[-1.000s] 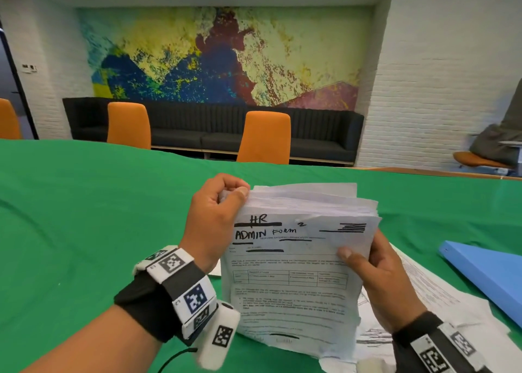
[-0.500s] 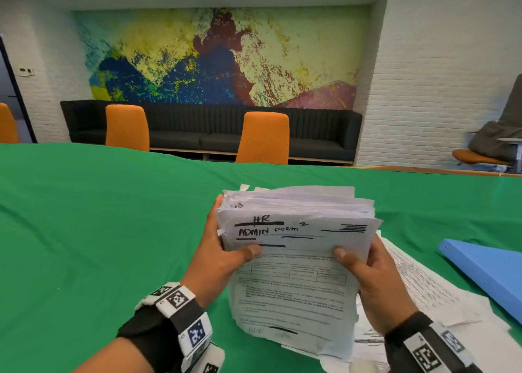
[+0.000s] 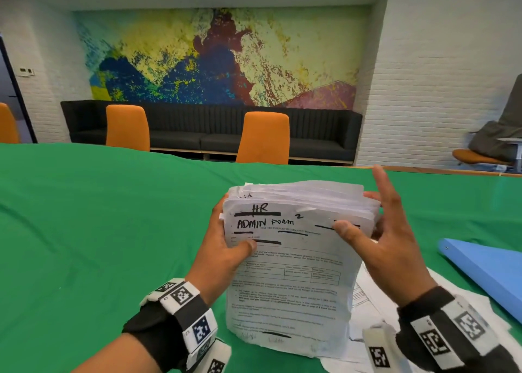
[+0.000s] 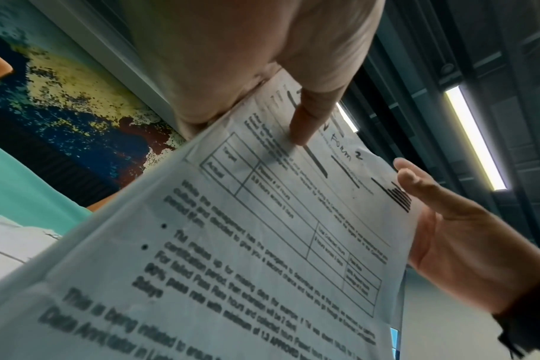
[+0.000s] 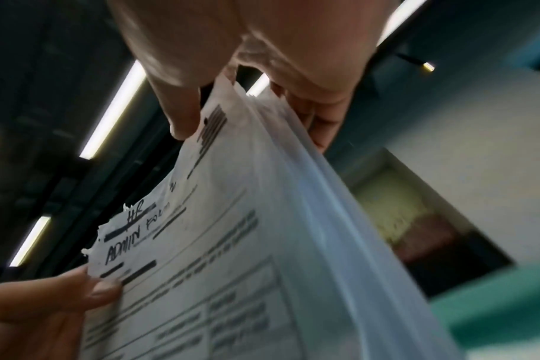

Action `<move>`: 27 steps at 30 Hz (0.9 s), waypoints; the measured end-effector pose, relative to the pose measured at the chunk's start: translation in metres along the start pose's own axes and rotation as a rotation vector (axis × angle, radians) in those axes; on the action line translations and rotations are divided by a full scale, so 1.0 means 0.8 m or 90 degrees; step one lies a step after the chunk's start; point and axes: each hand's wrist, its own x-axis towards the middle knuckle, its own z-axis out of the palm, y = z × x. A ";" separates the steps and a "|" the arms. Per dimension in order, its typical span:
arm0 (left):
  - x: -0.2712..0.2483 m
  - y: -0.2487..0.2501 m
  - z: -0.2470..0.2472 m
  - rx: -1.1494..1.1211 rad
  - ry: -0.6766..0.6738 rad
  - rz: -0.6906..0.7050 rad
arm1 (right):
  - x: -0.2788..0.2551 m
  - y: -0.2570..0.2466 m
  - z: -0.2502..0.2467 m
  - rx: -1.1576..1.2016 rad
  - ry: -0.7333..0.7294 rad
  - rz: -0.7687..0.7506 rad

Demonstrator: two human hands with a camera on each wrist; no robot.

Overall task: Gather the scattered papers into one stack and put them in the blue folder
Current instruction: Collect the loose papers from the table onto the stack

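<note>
The right hand (image 3: 395, 248) has slid up the stack (image 3: 291, 259) to its top right corner and its fingers (image 3: 380, 180) have spread. The table (image 3: 99, 217) is under it all; the folder (image 3: 485, 273) lies at the right, apart from the stack; the stack stands on its bottom edge near the middle, likely to tap it even; loose sheets (image 3: 375, 296) lie just right of it; the left hand (image 3: 223, 259) pinches its left side, thumb in front, to hold it up.

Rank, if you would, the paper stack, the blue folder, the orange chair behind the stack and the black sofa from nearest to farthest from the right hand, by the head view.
1. paper stack: touching the right hand.
2. blue folder: on the table, to its right.
3. orange chair: across the table.
4. black sofa: farther back, behind the chair.
</note>
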 end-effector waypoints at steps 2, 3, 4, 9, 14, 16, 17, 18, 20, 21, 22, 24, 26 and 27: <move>0.000 -0.001 0.000 -0.003 0.003 0.010 | 0.011 -0.010 -0.007 -0.148 -0.017 -0.032; 0.000 -0.002 0.000 -0.004 0.006 0.014 | 0.016 -0.013 -0.010 -0.205 -0.032 -0.026; 0.000 -0.002 0.000 -0.007 0.008 0.015 | 0.020 -0.015 -0.011 -0.250 -0.048 -0.011; -0.001 -0.002 0.000 -0.031 0.005 0.011 | 0.017 -0.014 -0.014 -0.257 -0.056 0.029; 0.003 -0.009 -0.001 -0.012 0.010 0.006 | 0.015 -0.002 -0.017 -0.137 -0.100 0.030; 0.005 -0.009 0.000 -0.002 0.020 -0.001 | 0.012 0.011 -0.017 0.068 -0.091 0.084; 0.005 -0.008 0.000 -0.006 0.023 -0.010 | 0.007 0.022 -0.015 0.177 -0.086 0.136; 0.006 -0.007 0.000 -0.016 0.022 -0.021 | 0.002 0.034 -0.012 0.267 -0.087 0.196; 0.006 -0.005 0.000 -0.035 0.011 -0.037 | -0.014 0.060 -0.002 0.364 -0.134 0.296; 0.006 -0.003 0.000 -0.041 0.006 -0.038 | -0.022 0.071 0.004 0.372 -0.176 0.328; 0.006 -0.004 -0.001 -0.043 0.007 -0.039 | -0.031 0.079 0.009 0.358 -0.212 0.349; 0.007 -0.008 -0.004 -0.055 0.020 -0.040 | -0.040 0.089 0.018 0.340 -0.212 0.371; 0.006 -0.012 -0.008 -0.112 0.017 -0.047 | -0.041 0.087 0.025 0.401 -0.141 0.389; 0.005 -0.014 -0.011 -0.152 0.004 -0.060 | -0.039 0.084 0.027 0.446 -0.104 0.394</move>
